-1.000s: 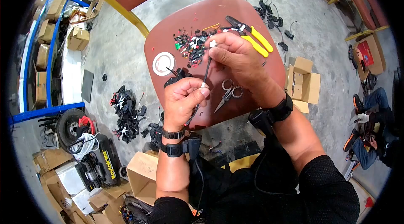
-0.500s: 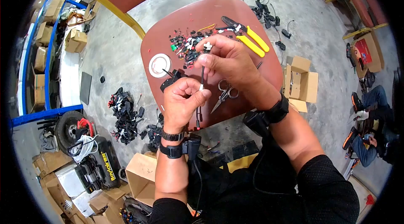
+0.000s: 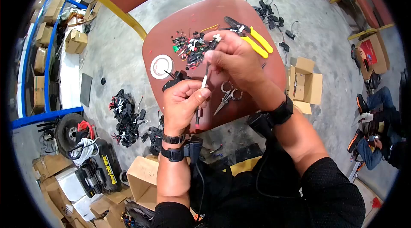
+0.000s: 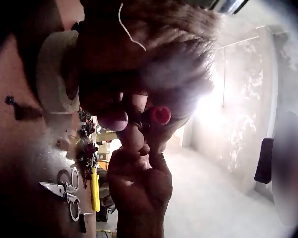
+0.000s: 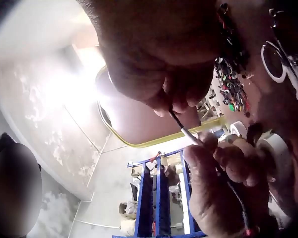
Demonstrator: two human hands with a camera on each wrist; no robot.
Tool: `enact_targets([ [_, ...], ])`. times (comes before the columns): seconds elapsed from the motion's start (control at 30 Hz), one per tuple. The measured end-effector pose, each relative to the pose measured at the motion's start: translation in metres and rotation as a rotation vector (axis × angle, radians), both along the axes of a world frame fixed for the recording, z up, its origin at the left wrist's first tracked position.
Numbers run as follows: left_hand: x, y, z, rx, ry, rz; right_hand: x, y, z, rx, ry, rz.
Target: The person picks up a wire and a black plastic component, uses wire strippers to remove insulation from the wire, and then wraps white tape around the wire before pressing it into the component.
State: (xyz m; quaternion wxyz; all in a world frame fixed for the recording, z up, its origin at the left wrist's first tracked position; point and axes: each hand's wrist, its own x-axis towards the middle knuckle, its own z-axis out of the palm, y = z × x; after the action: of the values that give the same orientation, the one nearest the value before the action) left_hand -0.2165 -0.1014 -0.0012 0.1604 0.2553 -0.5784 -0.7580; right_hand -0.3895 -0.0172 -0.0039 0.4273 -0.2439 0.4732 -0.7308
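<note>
A thin black cable (image 3: 207,70) runs between both hands over a red-brown chair seat (image 3: 252,14). My left hand (image 3: 182,104) pinches it between thumb and fingers at a white wrapped section (image 5: 189,136). My right hand (image 3: 237,61) grips its upper part, where a white connector (image 3: 217,38) pokes out above the fingers. Below the left hand hangs the cable's lower end, with a red tip (image 4: 161,115). Scissors (image 3: 227,96) lie open on the seat below the right hand. A roll of white tape (image 3: 161,66) and a black piece (image 3: 173,81) lie near the left hand.
Behind the hands is a pile of small connector scraps (image 3: 190,50), beside yellow-handled cutters (image 3: 258,41). Black cable bundles (image 3: 126,119) lie on the floor at left. Open cardboard boxes (image 3: 314,89) stand right and lower left. Another person (image 3: 381,121) sits at far right.
The left hand has moved slightly left. The cable's connector end now leans up to the right in the right hand, and more of the white wrapped section shows above the left thumb.
</note>
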Motion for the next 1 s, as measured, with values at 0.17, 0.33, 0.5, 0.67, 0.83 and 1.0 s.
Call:
enact_targets([
  [0.17,0.003,-0.003,-0.009,-0.035,0.030,0.060,0.003,-0.001,-0.002,0.021,-0.067,0.062],
  [0.33,0.003,-0.005,-0.007,-0.062,0.024,0.073,0.012,-0.003,-0.009,0.051,0.005,0.199],
  [0.5,0.001,-0.004,-0.005,-0.042,0.016,0.070,0.006,-0.001,-0.004,0.052,0.078,0.158],
  [0.67,0.004,-0.006,-0.010,-0.086,0.065,0.143,0.015,-0.002,-0.006,0.045,0.054,0.210],
  [0.83,0.001,-0.004,-0.006,-0.087,0.051,0.114,0.013,-0.001,-0.007,0.060,0.096,0.217],
  [1.0,0.002,-0.005,-0.009,-0.082,0.052,0.099,0.011,0.000,-0.003,0.107,0.004,0.200],
])
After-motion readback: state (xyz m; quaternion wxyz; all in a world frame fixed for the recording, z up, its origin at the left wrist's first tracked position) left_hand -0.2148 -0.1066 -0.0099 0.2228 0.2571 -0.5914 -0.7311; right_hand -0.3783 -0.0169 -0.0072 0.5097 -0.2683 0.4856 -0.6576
